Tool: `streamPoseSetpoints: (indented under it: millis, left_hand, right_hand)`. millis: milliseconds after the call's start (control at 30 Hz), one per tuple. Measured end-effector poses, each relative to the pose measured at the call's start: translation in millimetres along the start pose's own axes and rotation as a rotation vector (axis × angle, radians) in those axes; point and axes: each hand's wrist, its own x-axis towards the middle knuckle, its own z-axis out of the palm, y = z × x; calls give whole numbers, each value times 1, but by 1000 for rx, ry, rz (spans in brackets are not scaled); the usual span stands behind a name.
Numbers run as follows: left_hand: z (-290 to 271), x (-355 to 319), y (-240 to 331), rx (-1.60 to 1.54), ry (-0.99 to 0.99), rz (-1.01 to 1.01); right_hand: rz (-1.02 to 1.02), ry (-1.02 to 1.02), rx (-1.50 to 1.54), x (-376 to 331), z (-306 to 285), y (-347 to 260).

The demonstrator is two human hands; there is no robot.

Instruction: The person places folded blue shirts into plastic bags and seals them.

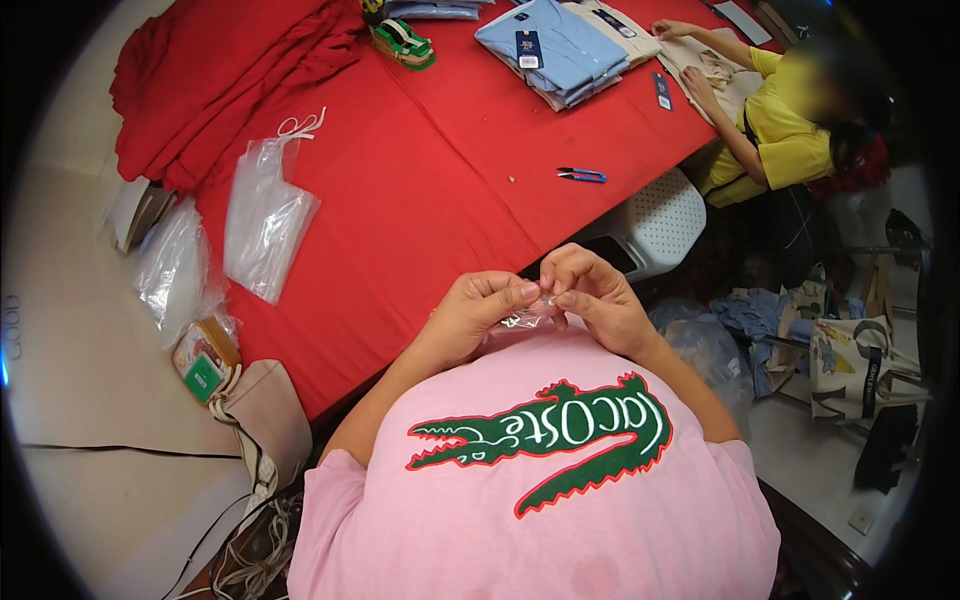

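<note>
Close to my chest, at the near edge of the table, both hands meet over a small piece of clear crinkled plastic (528, 317). My left hand (487, 308) pinches it between thumb and fingers. From the other side, my right hand (592, 298) has its thumb and fingertips closed on the same plastic. The plastic looks like a small bag, though the fingers hide part of it. Beyond the hands, a pair of blue thread snips (582, 175) lies on the red-covered table (430, 190).
Folded shirts with tags (555, 50) are stacked at the far side, near a green tape dispenser (402, 43). Clear plastic bags (268, 220) and bunched red cloth (230, 80) lie left. A co-worker in yellow (790, 120) handles beige cloth; a white stool (665, 220) stands right.
</note>
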Motion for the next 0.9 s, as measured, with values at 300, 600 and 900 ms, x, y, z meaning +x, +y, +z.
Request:
streamPoseSetpoints:
  millis: [300,600,900]
  left_hand:
    - [-5,-3,-23,28,51,-64]
    - [15,0,-20,516,155,230]
    - [9,6,-27,554,159,82]
  right_hand:
    - [55,173,178,-17,4,10]
    - [170,275,-26,-28,9,-2]
    - [130,429,232,-30,5,15]
